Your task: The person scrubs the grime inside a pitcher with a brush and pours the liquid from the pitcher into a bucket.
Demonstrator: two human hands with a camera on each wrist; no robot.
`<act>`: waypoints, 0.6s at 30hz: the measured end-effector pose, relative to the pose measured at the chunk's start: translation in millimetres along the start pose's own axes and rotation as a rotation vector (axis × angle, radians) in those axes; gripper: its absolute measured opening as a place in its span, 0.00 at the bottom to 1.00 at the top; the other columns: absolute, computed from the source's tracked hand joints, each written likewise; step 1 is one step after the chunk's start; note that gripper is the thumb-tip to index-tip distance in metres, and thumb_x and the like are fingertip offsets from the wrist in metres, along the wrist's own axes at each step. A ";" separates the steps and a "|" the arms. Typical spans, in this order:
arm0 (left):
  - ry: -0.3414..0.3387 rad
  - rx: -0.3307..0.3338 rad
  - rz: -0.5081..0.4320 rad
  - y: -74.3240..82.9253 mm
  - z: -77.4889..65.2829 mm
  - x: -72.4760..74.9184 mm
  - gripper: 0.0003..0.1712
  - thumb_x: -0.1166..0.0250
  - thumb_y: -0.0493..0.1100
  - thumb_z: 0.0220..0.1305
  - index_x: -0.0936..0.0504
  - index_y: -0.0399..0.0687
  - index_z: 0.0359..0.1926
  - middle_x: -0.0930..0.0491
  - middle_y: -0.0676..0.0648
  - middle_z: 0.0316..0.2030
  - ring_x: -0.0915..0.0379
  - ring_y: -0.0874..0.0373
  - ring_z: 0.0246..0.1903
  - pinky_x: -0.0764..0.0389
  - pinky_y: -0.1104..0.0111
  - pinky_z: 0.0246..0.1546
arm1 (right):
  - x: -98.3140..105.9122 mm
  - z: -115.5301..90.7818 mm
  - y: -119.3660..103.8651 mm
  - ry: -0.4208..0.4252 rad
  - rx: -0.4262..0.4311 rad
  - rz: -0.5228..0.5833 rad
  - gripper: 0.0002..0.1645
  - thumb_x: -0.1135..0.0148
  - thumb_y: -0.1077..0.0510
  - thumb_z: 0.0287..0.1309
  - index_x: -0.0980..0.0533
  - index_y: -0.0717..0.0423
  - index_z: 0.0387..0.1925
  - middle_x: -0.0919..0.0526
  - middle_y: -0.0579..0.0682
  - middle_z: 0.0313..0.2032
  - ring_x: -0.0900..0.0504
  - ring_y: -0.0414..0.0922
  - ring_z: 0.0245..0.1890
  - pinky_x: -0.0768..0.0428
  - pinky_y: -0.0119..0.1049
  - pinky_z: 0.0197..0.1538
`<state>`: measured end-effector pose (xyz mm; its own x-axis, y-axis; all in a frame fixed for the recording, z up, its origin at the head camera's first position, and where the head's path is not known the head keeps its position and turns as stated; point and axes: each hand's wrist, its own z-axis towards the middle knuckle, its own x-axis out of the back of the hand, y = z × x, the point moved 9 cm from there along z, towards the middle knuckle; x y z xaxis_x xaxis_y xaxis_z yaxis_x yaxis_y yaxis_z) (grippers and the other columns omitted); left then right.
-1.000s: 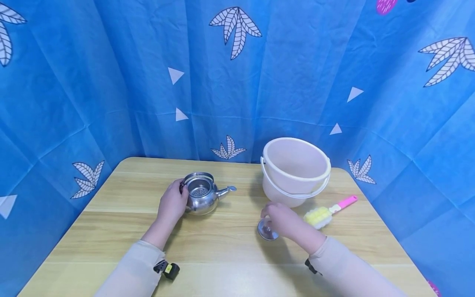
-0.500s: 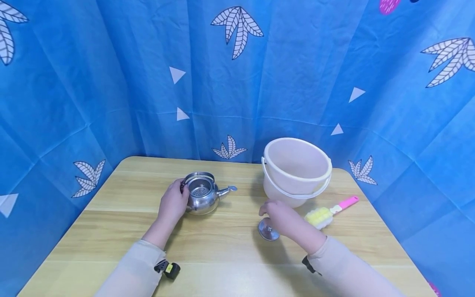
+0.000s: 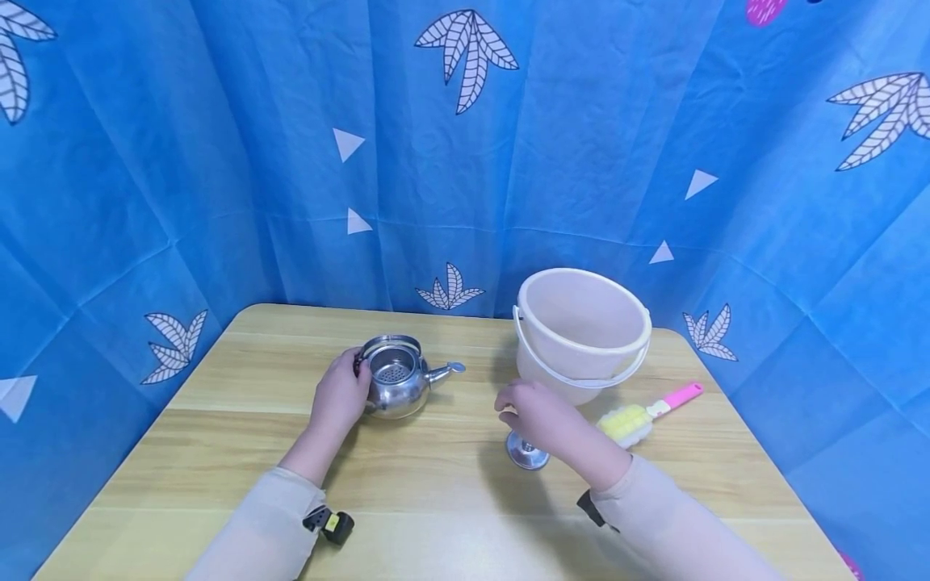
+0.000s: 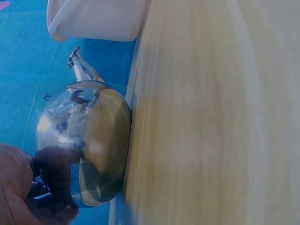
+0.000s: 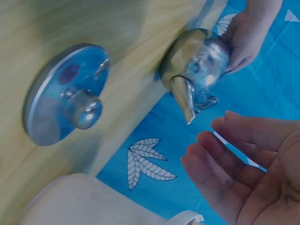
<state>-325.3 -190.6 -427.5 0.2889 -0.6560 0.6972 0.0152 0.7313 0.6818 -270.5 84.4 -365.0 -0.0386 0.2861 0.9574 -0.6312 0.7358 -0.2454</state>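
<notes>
A shiny metal teapot point(image 3: 401, 400) stands uncovered on the table, its perforated strainer showing inside and its spout pointing right. My left hand point(image 3: 338, 395) holds it at the handle side; the right wrist view point(image 5: 243, 42) shows those fingers against the back of the pot point(image 5: 201, 61). The round metal lid point(image 3: 528, 454) lies on the table to the right, knob up. Above and beside it hovers my right hand point(image 3: 541, 413), fingers loosely bent and apart from the lid. In the right wrist view nothing is between those fingers point(image 5: 211, 164).
A white bucket point(image 3: 559, 367) with its bail handle hanging in front stands at the back right. To its front right lies a bottle brush point(image 3: 626, 424) with a yellow sponge head and pink handle. A blue patterned curtain point(image 3: 450, 186) encloses the table point(image 3: 436, 516).
My right hand has lifted away from the lid, moving slightly up and left, and its fingers have parted from the knob. The lid stays on the table. My left hand and the teapot have not moved.
</notes>
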 end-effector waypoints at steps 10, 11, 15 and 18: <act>-0.003 0.001 0.002 -1.3 0.4 -0.1 0.26 0.51 0.43 0.76 0.31 0.29 0.66 0.27 0.27 0.60 0.30 0.32 0.60 0.30 0.44 0.62 | 5.2 7.4 -6.7 -0.003 -0.033 0.028 0.06 0.30 0.67 0.56 0.15 0.59 0.37 0.14 0.50 0.36 0.15 0.47 0.40 0.16 0.40 0.45; -0.002 0.000 0.004 -1.3 0.3 0.0 0.26 0.51 0.43 0.76 0.31 0.29 0.66 0.27 0.27 0.60 0.30 0.32 0.60 0.30 0.44 0.62 | 5.7 8.0 -7.4 -0.001 -0.031 0.028 0.06 0.30 0.67 0.56 0.15 0.59 0.37 0.14 0.50 0.36 0.15 0.47 0.40 0.16 0.40 0.46; -0.001 0.001 0.009 -1.5 0.3 -0.1 0.26 0.52 0.43 0.76 0.31 0.29 0.66 0.27 0.27 0.60 0.30 0.32 0.60 0.30 0.44 0.62 | 7.7 10.8 -10.4 0.020 -0.025 0.019 0.06 0.30 0.67 0.57 0.15 0.60 0.38 0.14 0.51 0.37 0.16 0.48 0.41 0.16 0.41 0.46; -0.003 0.005 0.008 -2.2 0.6 -0.4 0.27 0.52 0.44 0.76 0.31 0.29 0.66 0.27 0.27 0.60 0.30 0.32 0.60 0.30 0.44 0.62 | 10.3 12.8 -13.0 0.038 -0.030 0.018 0.06 0.30 0.66 0.57 0.15 0.59 0.38 0.14 0.50 0.37 0.16 0.47 0.41 0.16 0.40 0.46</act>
<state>-326.0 -192.0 -429.1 0.2866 -0.6510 0.7029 0.0080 0.7353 0.6777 -272.6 69.9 -349.9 -0.0200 0.3217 0.9466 -0.6069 0.7485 -0.2672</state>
